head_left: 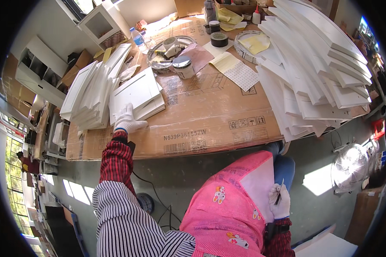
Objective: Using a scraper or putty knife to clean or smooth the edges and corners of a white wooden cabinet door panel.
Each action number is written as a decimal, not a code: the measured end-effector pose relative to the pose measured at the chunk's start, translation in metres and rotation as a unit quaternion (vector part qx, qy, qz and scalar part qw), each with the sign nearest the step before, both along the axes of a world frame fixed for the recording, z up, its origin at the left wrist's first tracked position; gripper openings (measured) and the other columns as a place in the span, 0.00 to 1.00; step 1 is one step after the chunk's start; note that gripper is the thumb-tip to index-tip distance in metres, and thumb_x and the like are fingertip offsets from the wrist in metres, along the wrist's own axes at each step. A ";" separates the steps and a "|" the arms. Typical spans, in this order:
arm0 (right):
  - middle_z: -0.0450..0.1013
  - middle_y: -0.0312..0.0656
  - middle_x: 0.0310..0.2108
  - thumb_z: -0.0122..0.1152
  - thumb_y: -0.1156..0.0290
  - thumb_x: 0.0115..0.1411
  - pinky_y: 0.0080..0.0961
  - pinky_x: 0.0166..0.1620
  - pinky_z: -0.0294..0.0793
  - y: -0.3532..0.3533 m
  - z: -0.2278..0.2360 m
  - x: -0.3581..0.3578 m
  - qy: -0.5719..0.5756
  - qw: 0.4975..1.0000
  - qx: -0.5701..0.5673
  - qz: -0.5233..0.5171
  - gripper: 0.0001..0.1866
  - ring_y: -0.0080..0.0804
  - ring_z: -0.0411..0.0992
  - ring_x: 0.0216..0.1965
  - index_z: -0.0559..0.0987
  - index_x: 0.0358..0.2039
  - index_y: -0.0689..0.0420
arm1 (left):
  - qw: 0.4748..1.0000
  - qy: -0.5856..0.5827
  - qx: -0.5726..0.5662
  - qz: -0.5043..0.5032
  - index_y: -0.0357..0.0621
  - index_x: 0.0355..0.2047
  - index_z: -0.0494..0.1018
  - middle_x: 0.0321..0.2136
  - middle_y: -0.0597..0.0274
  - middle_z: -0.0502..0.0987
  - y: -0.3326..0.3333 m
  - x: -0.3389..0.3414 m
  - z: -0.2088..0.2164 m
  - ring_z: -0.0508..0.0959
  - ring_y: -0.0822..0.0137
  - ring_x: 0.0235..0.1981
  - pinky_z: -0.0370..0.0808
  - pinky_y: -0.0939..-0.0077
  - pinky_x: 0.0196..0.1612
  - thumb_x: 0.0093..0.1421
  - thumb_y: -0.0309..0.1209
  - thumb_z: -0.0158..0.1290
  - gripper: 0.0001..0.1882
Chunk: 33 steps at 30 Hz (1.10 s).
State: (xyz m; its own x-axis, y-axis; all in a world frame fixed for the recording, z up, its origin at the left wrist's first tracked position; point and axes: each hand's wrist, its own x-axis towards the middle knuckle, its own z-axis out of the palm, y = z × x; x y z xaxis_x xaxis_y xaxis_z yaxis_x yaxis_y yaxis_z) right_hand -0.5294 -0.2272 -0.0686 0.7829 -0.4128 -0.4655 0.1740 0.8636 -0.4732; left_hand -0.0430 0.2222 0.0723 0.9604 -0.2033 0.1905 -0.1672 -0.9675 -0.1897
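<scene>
My left hand, in a white knit glove, lies with fingers spread on the near left corner of a white panel. That panel has a recessed face and tops a short stack on the cardboard-covered table. Low by my lap, my gloved right hand is closed around a slim tool with a dark handle and a thin pale tip pointing up. Its exact kind is too small to make out. Beyond the short stack stands a tub with a dark lid.
Leaning white panels crowd the table's left; a tall stack of white boards fills the right. Farther back are round trays, black tape rolls, a dotted sheet and a water bottle. A fan stands right.
</scene>
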 end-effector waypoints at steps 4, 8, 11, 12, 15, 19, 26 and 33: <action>0.74 0.38 0.32 0.57 0.62 0.73 0.23 0.37 0.83 0.007 0.010 0.018 0.072 0.996 -0.045 -0.003 0.14 0.28 0.76 0.33 0.76 0.33 0.59 | 0.992 0.073 -0.084 0.062 0.42 0.62 0.68 0.60 0.47 0.68 -0.012 0.003 -0.006 0.65 0.50 0.65 0.67 0.63 0.68 0.43 0.52 0.72 0.49; 0.73 0.38 0.30 0.58 0.63 0.71 0.20 0.32 0.79 0.020 0.016 0.028 0.153 0.984 -0.080 0.043 0.13 0.26 0.74 0.28 0.75 0.33 0.57 | 0.985 -0.087 -0.107 -0.102 0.44 0.39 0.71 0.37 0.53 0.74 -0.019 -0.042 -0.041 0.75 0.49 0.43 0.74 0.56 0.48 0.47 0.30 0.70 0.22; 0.74 0.37 0.27 0.56 0.62 0.72 0.21 0.24 0.70 0.036 0.043 0.047 0.143 0.976 -0.109 0.125 0.11 0.25 0.72 0.22 0.75 0.37 0.56 | 0.974 -0.096 -0.142 -0.147 0.43 0.39 0.71 0.36 0.53 0.73 -0.074 -0.101 -0.017 0.75 0.48 0.41 0.74 0.56 0.45 0.47 0.28 0.69 0.21; 0.74 0.35 0.25 0.55 0.62 0.73 0.20 0.25 0.69 0.038 0.057 0.059 0.142 0.968 -0.122 0.167 0.12 0.23 0.72 0.21 0.77 0.40 0.57 | 0.974 -0.083 -0.148 -0.153 0.42 0.39 0.71 0.37 0.53 0.74 -0.097 -0.119 -0.010 0.75 0.48 0.41 0.74 0.56 0.45 0.48 0.29 0.69 0.21; 0.73 0.32 0.25 0.55 0.63 0.73 0.17 0.25 0.68 0.044 0.103 0.109 0.162 0.936 -0.249 0.188 0.13 0.18 0.70 0.21 0.79 0.47 0.59 | 0.965 0.007 -0.210 -0.157 0.42 0.41 0.73 0.38 0.52 0.74 -0.168 -0.167 -0.001 0.76 0.48 0.41 0.75 0.55 0.44 0.47 0.36 0.73 0.25; 0.75 0.34 0.27 0.57 0.66 0.71 0.21 0.27 0.71 0.030 0.106 0.169 0.286 0.822 -0.478 0.114 0.14 0.22 0.72 0.23 0.80 0.51 0.60 | 0.920 0.172 -0.282 -0.212 0.45 0.51 0.75 0.50 0.52 0.76 -0.223 -0.205 -0.011 0.77 0.47 0.50 0.75 0.55 0.54 0.47 0.39 0.74 0.32; 0.74 0.43 0.35 0.61 0.69 0.67 0.35 0.36 0.77 0.009 0.092 0.214 0.239 0.494 -0.835 0.052 0.14 0.43 0.76 0.33 0.83 0.51 0.53 | 0.923 0.009 -0.289 -0.255 0.41 0.52 0.77 0.59 0.48 0.75 -0.114 -0.100 -0.038 0.73 0.45 0.60 0.72 0.55 0.62 0.56 0.33 0.66 0.24; 0.74 0.40 0.36 0.57 0.75 0.58 0.35 0.38 0.79 0.044 0.082 0.227 0.259 0.344 -0.894 0.126 0.26 0.42 0.77 0.35 0.78 0.59 0.53 | 0.907 0.104 -0.298 -0.278 0.43 0.53 0.79 0.42 0.54 0.77 -0.139 -0.044 -0.055 0.77 0.54 0.49 0.74 0.62 0.55 0.52 0.40 0.69 0.29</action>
